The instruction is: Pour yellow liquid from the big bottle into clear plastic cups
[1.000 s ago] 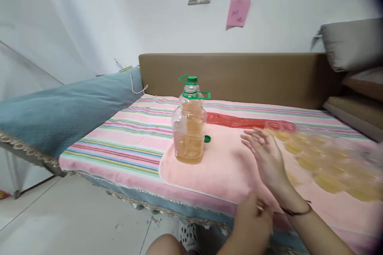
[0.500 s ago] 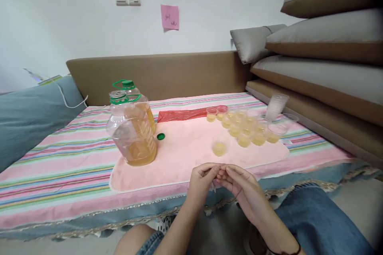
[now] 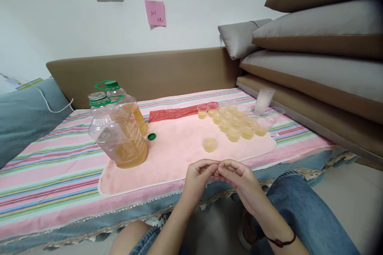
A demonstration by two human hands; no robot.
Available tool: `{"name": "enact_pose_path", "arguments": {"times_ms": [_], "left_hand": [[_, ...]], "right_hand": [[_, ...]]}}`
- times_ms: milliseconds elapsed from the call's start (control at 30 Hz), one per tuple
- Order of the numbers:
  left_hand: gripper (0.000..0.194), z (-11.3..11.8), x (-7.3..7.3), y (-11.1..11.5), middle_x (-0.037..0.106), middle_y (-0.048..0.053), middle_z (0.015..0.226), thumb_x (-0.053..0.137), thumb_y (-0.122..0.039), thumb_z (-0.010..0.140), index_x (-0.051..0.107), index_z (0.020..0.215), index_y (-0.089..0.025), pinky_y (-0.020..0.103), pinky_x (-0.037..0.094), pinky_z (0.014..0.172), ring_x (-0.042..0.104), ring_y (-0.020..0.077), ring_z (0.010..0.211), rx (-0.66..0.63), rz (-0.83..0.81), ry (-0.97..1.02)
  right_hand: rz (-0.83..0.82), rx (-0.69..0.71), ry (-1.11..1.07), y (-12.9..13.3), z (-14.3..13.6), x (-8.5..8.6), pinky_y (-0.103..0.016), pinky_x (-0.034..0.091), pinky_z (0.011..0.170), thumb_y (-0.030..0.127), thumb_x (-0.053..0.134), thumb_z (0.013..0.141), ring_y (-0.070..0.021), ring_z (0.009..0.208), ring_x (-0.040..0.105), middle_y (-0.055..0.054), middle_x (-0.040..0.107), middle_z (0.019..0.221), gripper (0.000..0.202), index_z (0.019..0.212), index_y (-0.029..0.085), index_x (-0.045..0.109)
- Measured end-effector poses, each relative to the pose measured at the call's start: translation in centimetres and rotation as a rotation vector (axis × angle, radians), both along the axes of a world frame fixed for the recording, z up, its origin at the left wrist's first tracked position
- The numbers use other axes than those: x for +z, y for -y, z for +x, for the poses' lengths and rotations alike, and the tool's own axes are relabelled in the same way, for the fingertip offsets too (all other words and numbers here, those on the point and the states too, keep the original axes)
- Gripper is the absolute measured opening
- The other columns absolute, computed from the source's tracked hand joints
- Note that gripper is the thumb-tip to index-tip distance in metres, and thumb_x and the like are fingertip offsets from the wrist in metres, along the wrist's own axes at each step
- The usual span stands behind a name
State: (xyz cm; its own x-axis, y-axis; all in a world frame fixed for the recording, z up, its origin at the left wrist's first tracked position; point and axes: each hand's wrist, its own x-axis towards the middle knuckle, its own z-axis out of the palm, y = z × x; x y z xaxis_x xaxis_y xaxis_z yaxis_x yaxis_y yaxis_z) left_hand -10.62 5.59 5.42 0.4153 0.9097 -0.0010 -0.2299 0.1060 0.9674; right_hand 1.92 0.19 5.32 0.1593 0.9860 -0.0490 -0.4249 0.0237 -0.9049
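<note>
In the head view my left hand [image 3: 199,175] and my right hand [image 3: 239,177] meet at the front edge of the pink mat [image 3: 173,163]. Thumbs and fingers of both are pinched together, fingertip to fingertip; anything between them is hidden or too small to make out. Just beyond stands a single clear plastic cup [image 3: 210,144] with yellow liquid. Farther right, several similar cups [image 3: 233,133] stand close together, part filled. On the left are an uncapped large bottle [image 3: 128,153] of amber liquid and a capped bottle [image 3: 138,117] behind it.
A green cap [image 3: 151,136] lies right of the bottles. Along the mat's back edge stretches a red plastic bag [image 3: 173,114]. A stack of clear cups [image 3: 264,101] stands near piled cushions [image 3: 317,71] at right. Striped cloth [image 3: 60,159] covers the surface.
The camera view has turned slightly right, so the bottles and cups appear farther left. My hands stay pinched together in nearly the same place; the cups and bottles have not visibly moved.
</note>
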Motion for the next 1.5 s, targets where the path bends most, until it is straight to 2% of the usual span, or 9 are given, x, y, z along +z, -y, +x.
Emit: {"name": "enact_pose_path", "arguments": {"times_ms": [167, 333, 533, 767, 1100, 1267, 1500], "left_hand": [[0.034, 0.4, 0.1, 0.6, 0.073, 0.005, 0.071, 0.080, -0.046, 0.062, 0.075, 0.076, -0.015, 0.030, 0.055, 0.066, 0.063, 0.0157, 0.063, -0.022, -0.036, 0.015], [0.033, 0.5, 0.0, 1.0, 0.073, 0.006, 0.080, 0.078, -0.044, 0.064, 0.073, 0.080, -0.016, 0.031, 0.055, 0.071, 0.066, 0.0176, 0.073, -0.027, -0.043, 0.012], [0.026, 0.6, 0.4, 1.3, 0.071, 0.005, 0.077, 0.075, -0.038, 0.068, 0.071, 0.083, -0.017, 0.030, 0.054, 0.070, 0.065, 0.0170, 0.071, -0.026, 0.011, -0.015], [0.033, 0.6, 1.1, 1.4, 0.068, 0.003, 0.077, 0.076, -0.040, 0.067, 0.068, 0.089, -0.017, 0.028, 0.050, 0.064, 0.060, 0.0140, 0.063, -0.102, 0.006, 0.006], [0.039, 0.5, 1.5, 1.5, 0.068, 0.003, 0.080, 0.076, -0.036, 0.072, 0.061, 0.102, -0.016, 0.029, 0.048, 0.068, 0.061, 0.0121, 0.062, -0.244, -0.036, 0.038], [0.043, 0.4, 1.4, 1.5, 0.068, 0.002, 0.083, 0.079, -0.033, 0.069, 0.060, 0.104, -0.016, 0.026, 0.047, 0.067, 0.061, 0.0115, 0.065, -0.255, -0.125, 0.050], [0.042, 0.4, 1.5, 1.7, 0.066, 0.002, 0.086, 0.080, -0.033, 0.069, 0.062, 0.102, -0.015, 0.023, 0.047, 0.067, 0.060, 0.0095, 0.068, -0.227, -0.183, 0.065]], "right_hand": [[0.054, -0.097, 0.156, -0.1, -0.1, -0.2, -0.029, 0.053, 0.064, 0.038, 0.084, 0.062, -0.0153, 0.064, 0.061, 0.000, 0.067, 0.065, 0.023, 0.066, 0.020, 0.070], [0.075, -0.143, 0.204, 0.1, -0.3, -0.3, -0.031, 0.054, 0.064, 0.041, 0.084, 0.061, -0.0168, 0.063, 0.061, 0.000, 0.066, 0.064, 0.024, 0.065, 0.022, 0.069], [0.090, -0.108, 0.244, 0.6, -0.1, 0.3, -0.029, 0.051, 0.063, 0.045, 0.080, 0.065, -0.0160, 0.062, 0.058, 0.001, 0.062, 0.063, 0.027, 0.065, 0.021, 0.066], [0.113, -0.045, 0.295, 1.1, 0.5, 0.2, -0.027, 0.046, 0.063, 0.045, 0.074, 0.074, -0.0153, 0.063, 0.055, 0.002, 0.059, 0.064, 0.026, 0.070, 0.021, 0.063], [0.122, 0.132, 0.203, 1.3, 1.9, 0.3, -0.025, 0.039, 0.066, 0.039, 0.070, 0.081, -0.0119, 0.064, 0.051, 0.005, 0.055, 0.064, 0.022, 0.074, 0.021, 0.060], [0.108, 0.219, 0.108, 1.4, 2.3, 0.1, -0.024, 0.038, 0.064, 0.036, 0.071, 0.082, -0.0110, 0.065, 0.052, 0.004, 0.057, 0.066, 0.019, 0.077, 0.020, 0.062], [0.065, 0.181, -0.136, 1.4, 1.5, -0.1, -0.021, 0.041, 0.061, 0.033, 0.079, 0.075, -0.0086, 0.063, 0.052, 0.003, 0.059, 0.067, 0.019, 0.071, 0.018, 0.068]]}}
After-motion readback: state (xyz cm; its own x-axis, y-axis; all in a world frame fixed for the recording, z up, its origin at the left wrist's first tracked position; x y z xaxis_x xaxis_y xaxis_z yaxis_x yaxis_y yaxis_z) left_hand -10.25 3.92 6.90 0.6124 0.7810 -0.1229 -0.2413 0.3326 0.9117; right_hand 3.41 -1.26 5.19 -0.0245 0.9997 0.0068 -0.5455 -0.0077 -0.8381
